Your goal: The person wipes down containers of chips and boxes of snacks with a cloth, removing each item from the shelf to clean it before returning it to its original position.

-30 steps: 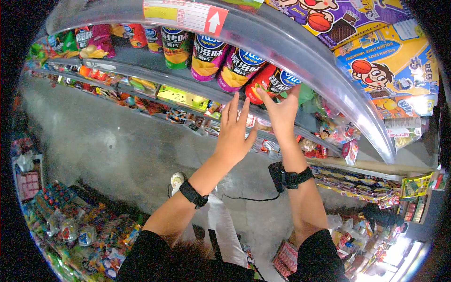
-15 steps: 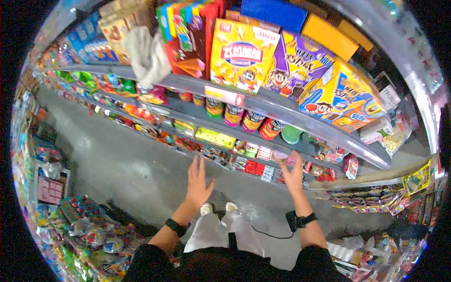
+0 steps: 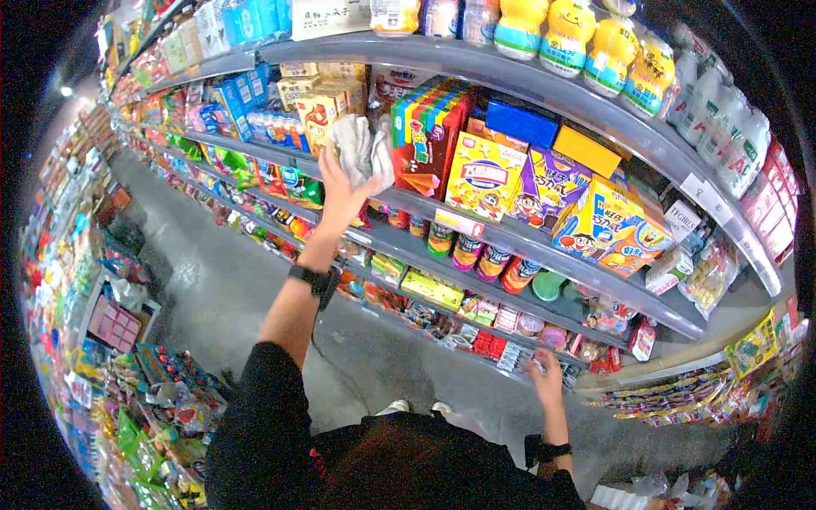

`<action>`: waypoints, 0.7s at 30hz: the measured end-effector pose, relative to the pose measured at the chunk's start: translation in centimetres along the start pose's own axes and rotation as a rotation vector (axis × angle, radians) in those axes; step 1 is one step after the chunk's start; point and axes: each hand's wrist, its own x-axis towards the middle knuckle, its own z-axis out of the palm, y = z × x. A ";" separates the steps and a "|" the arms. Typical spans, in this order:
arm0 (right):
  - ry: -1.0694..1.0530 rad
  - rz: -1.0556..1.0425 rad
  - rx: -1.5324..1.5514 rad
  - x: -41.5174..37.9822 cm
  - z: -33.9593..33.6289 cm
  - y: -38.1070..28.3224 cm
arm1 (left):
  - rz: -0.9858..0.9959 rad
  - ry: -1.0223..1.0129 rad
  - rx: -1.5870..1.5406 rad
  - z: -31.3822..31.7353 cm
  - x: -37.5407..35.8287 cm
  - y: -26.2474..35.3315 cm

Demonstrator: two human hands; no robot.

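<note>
My left hand (image 3: 342, 200) is up at the middle shelf's front edge, thumb and fingers around a crumpled light grey cloth (image 3: 365, 149). Left of the cloth stand tan boxes (image 3: 321, 106) with a brown print; to its right is a colourful striped box (image 3: 432, 127) with a dark red front. Lower down on the right, my right hand (image 3: 546, 380) hangs in front of the bottom shelf with its fingers apart and loosely bent, holding nothing. Small packets in red wrappers (image 3: 489, 344) lie on that shelf close to it.
Along the middle shelf stand a yellow biscuit box (image 3: 484, 174), a purple box (image 3: 548, 189) and a blue-yellow box (image 3: 595, 217). Yellow-capped bottles (image 3: 568, 34) line the shelf above. Piled goods (image 3: 161, 408) border the aisle floor (image 3: 204, 263) at left.
My left hand has risen from over the floor to the shelf and taken hold of the cloth, which hung over the shelf edge. The view has tilted up, showing the upper shelf.
</note>
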 end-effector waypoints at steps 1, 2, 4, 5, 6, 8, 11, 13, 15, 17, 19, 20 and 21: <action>-0.001 0.004 0.000 -0.2 -0.1 0.0 | -0.002 -0.004 0.000 1.0 1.1 -1.2; 0.018 0.006 0.012 -0.5 -0.2 -0.1 | -0.049 -0.056 0.014 2.2 2.0 -2.2; 0.046 0.012 0.021 -0.8 -0.6 -0.6 | -0.093 -0.112 0.019 3.3 2.7 -2.7; 0.057 0.036 0.034 -1.2 -1.0 -1.4 | -0.130 -0.120 0.014 3.6 2.9 -2.8; 0.070 0.059 0.050 -1.5 -1.3 -1.8 | -0.164 -0.128 0.008 4.0 3.1 -2.9; 0.125 0.013 0.003 -2.1 -1.1 0.0 | -0.127 -0.096 0.006 4.2 3.0 -3.1; 0.165 0.051 -0.007 -3.0 -1.2 0.4 | -0.043 -0.012 -0.042 4.0 3.2 -3.4; 0.153 0.140 0.028 -3.1 -1.4 0.3 | -0.024 0.005 -0.047 3.9 3.3 -3.6; 0.128 0.088 0.023 -3.0 -1.6 1.0 | 0.009 0.063 -0.076 4.0 3.2 -3.1; 0.114 0.082 -0.003 -2.8 -1.7 1.1 | 0.012 0.102 -0.119 4.2 3.2 -2.8; 0.100 0.075 -0.028 -2.5 -1.9 0.6 | 0.017 0.142 -0.161 4.4 3.0 -2.5; 0.099 0.078 -0.010 -2.5 -1.9 -0.1 | 0.019 0.178 -0.163 4.3 2.8 -2.2; 0.097 0.081 0.007 -2.3 -1.9 -0.5 | 0.021 0.215 -0.164 4.3 2.6 -2.0</action>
